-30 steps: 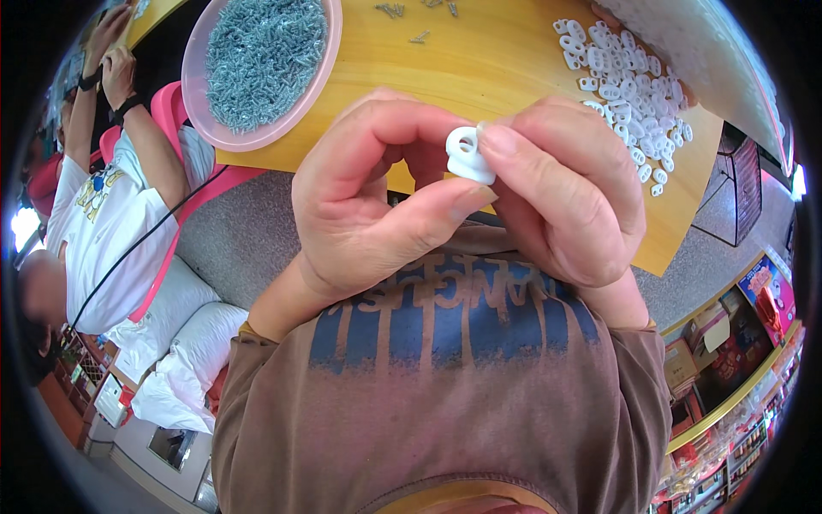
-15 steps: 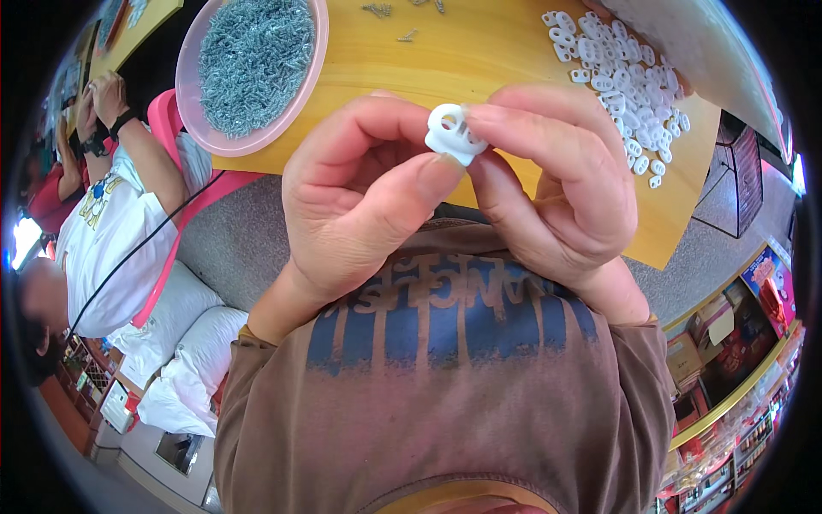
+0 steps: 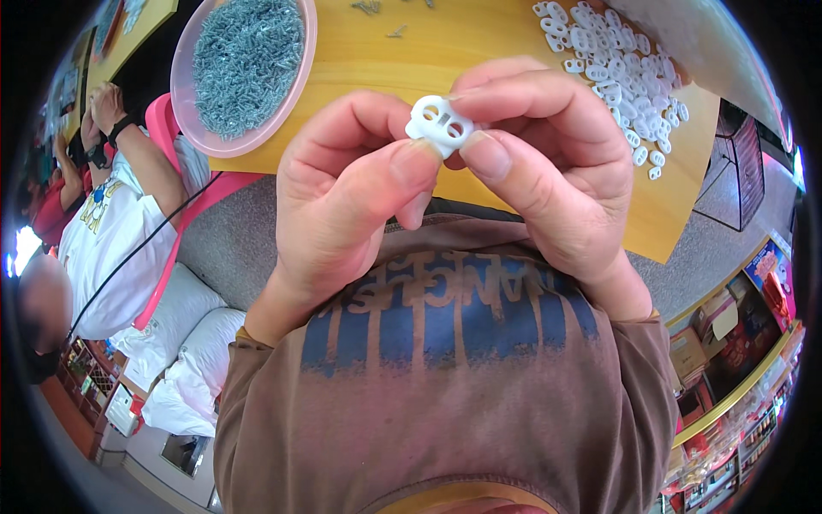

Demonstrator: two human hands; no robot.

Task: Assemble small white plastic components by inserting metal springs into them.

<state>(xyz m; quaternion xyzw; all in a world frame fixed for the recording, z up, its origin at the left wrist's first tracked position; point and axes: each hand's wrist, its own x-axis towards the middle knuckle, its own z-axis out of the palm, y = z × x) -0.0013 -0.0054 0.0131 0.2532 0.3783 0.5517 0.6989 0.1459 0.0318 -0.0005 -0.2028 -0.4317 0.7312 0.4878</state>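
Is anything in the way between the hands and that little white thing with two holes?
No. Both the left hand and right hand already pinch the white two-hole piece directly between their fingertips.

The person is wearing a brown long-sleeved shirt with worn blue block lettering across the chest; its cuffs are ending at the wrists, leaving both hands bare.

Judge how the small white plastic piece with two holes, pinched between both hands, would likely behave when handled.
The white plastic piece looks moulded and rigid, so probably stiff. Its small size beside the fingertips suggests it is light. Its smooth, rounded surface may be slippery; both the left hand and right hand pinch it.
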